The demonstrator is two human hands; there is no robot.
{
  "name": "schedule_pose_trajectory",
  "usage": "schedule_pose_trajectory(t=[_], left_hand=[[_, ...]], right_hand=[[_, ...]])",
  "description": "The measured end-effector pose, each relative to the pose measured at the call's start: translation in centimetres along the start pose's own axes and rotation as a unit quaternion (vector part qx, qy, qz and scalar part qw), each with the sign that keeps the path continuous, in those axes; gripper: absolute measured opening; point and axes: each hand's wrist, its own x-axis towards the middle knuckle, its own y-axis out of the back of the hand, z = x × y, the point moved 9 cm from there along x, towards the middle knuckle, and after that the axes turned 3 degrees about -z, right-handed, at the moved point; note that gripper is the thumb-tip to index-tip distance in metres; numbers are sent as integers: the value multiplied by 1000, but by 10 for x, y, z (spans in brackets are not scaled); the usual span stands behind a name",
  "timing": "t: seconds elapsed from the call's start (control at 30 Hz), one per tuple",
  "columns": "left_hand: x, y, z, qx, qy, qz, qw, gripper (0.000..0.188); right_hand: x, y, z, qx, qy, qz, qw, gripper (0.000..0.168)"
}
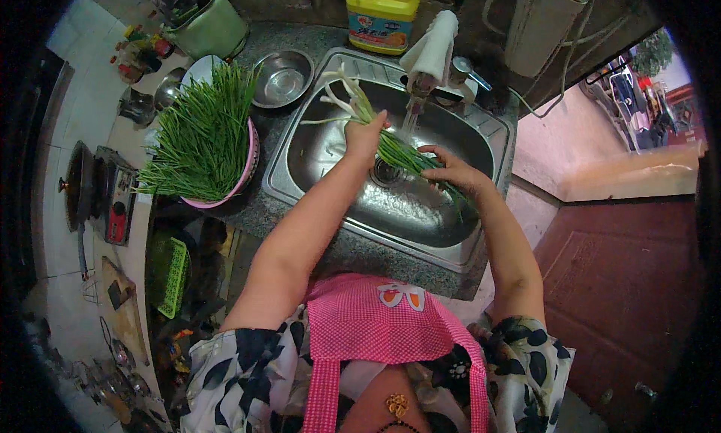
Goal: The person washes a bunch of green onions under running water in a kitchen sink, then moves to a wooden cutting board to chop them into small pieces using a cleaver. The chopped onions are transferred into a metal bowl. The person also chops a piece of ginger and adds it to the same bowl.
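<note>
A bunch of green onions (400, 153) lies slantwise over the stainless steel sink (417, 219), white ends at the upper left and green leaves at the lower right. My left hand (365, 135) grips it just below the white ends. Around the leafy part curl the fingers of my right hand (453, 173). Water runs from the faucet (419, 86), wrapped in a white cloth (436, 41), into the sink close beside the bunch. Left of the sink, a pink-rimmed basin (252, 151) holds a large heap of long green leaves (205, 134).
A metal bowl (283, 78) sits between basin and sink. Behind the sink stands a yellow jug (383, 19); a shower head (472, 72) lies right of the faucet. Farther left are a green container (208, 27), a portable stove (119, 202) and a pan (78, 186).
</note>
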Motion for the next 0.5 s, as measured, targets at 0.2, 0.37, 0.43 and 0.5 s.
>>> schedule_pose_trajectory(t=[0.2, 0.37, 0.43, 0.5], left_hand=[[2, -7, -20, -193, 78, 29, 978, 17], [5, -42, -42, -293, 191, -174, 920, 21], [-21, -50, -34, -288, 227, -169, 915, 25], [-9, -52, -50, -269, 222, -218, 911, 26]], right_hand=[[-11, 17, 14, 17, -11, 89, 996, 34], [-16, 49, 20, 97, -2, 153, 983, 30], [-23, 60, 23, 106, -24, 166, 980, 34], [-25, 65, 28, 104, -43, 161, 980, 39]])
